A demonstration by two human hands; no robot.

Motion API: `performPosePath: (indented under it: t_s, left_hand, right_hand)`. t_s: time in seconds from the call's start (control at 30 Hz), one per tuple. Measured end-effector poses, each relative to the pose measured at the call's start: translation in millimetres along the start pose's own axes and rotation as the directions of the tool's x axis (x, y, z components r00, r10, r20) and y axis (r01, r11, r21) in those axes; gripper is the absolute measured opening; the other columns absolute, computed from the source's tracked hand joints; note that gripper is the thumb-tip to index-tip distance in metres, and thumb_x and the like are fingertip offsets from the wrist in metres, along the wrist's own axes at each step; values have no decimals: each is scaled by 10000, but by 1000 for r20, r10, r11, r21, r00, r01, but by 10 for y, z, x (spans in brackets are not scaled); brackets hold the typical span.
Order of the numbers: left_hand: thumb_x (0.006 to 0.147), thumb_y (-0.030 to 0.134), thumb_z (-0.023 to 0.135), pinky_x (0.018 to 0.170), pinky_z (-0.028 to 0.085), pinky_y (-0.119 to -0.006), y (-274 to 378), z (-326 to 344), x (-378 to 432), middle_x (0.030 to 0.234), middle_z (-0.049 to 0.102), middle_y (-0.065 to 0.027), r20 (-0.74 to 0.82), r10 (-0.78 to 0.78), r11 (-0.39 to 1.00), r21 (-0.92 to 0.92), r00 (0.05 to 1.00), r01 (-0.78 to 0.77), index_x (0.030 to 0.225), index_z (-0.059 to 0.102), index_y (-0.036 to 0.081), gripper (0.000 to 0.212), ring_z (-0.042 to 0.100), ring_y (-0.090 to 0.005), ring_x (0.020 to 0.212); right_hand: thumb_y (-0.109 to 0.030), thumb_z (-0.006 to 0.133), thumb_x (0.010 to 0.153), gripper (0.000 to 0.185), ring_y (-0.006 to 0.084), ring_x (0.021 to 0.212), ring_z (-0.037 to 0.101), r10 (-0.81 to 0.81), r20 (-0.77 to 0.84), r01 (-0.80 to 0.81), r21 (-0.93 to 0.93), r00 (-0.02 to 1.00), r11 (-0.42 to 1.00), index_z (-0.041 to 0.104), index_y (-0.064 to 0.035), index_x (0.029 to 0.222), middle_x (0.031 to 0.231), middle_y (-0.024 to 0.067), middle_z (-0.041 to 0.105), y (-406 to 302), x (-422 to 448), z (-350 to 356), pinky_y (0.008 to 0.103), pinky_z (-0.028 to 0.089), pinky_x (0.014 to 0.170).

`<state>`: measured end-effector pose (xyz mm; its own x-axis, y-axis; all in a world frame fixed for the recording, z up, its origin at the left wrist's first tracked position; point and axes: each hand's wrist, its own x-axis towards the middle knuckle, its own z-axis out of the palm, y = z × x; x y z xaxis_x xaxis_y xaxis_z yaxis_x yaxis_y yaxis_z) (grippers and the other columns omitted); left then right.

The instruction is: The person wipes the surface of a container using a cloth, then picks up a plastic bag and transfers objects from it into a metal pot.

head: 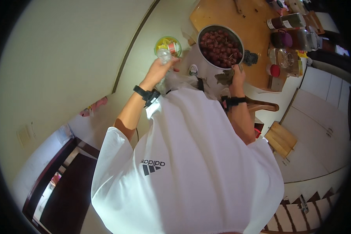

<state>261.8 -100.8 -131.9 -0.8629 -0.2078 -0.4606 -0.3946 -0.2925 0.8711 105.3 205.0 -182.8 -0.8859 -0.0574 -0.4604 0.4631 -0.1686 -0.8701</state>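
My left hand [161, 70] grips a crumpled clear plastic bag [164, 55] above a small round green-rimmed bin [180, 48] with yellow and red-and-white wrappers inside. The translucent plastic spreads across in front of my waist. My right hand [237, 77] is closed on a dark brownish-green part of thin film [224, 77]; whether it belongs to the same bag I cannot tell. Just beyond this hand, a round metal bowl [242, 46] full of red grapes [219, 48] is at the wooden table's edge. Its rim is close to my right fingertips.
The wooden table [253, 27] bears a dark crumpled item [250, 58], bottles [286, 22], a clear container [282, 58] and a red-lidded jar [273, 70]. A curved wooden chair part [263, 105] stands beside my right forearm. A wooden stool [280, 139] is farther right. A wall rises at left.
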Motion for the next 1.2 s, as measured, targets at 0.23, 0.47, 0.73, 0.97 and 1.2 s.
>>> performPosePath:
  t_s: [0.23, 0.47, 0.73, 0.97, 1.2]
  left_hand:
    - [995, 319, 619, 722, 563, -351, -266, -294, -455, 1151, 701, -145, -323, -53, 988, -151, 945, 4, 1134, 610, -10, 357, 720, -232, 867]
    - [994, 285, 613, 704, 596, -384, -505, -172, -733, 1167, 694, -154, -537, -124, 978, -211, 834, 9, 1165, 594, -47, 374, 714, -249, 912]
    - [983, 247, 639, 664, 567, -363, -708, -72, -914, 1111, 710, -143, -641, -173, 964, -265, 748, -4, 1114, 601, -19, 299, 711, -234, 839]
    - [1002, 285, 598, 727, 560, -330, -687, -44, -907, 1130, 702, -149, -626, -131, 982, -187, 769, 15, 1159, 592, -26, 349, 697, -215, 912]
    - [992, 298, 615, 740, 558, -346, -767, -13, -948, 1120, 701, -146, -639, -180, 966, -256, 748, 14, 1157, 593, -28, 366, 691, -216, 919]
  right_hand:
    - [-174, 666, 909, 255, 191, 812, 637, 110, 0, -110, -109, 994, 988, 631, -6, 1097, 979, 55, 653, 10, 733, -308, 356, 527, 724]
    - [-319, 746, 867, 367, 268, 868, 686, -22, 51, 52, -729, 998, 682, 697, 18, 1003, 915, 108, 707, -186, 1238, -932, 379, 524, 763]
    - [-419, 659, 874, 403, 403, 958, 669, -142, 378, 362, -924, 915, -126, 717, -58, 1043, 967, 238, 702, -871, 1171, 266, 472, 533, 792]
    - [-297, 604, 918, 284, 404, 1023, 656, -3, 555, 524, -787, 832, -325, 715, -86, 1071, 1077, 183, 712, -429, 1961, 505, 501, 532, 852]
    - [-261, 647, 879, 287, 388, 1040, 649, -15, 591, 563, -775, 807, -286, 706, -122, 1123, 1095, 178, 705, -588, 1675, 681, 489, 526, 868]
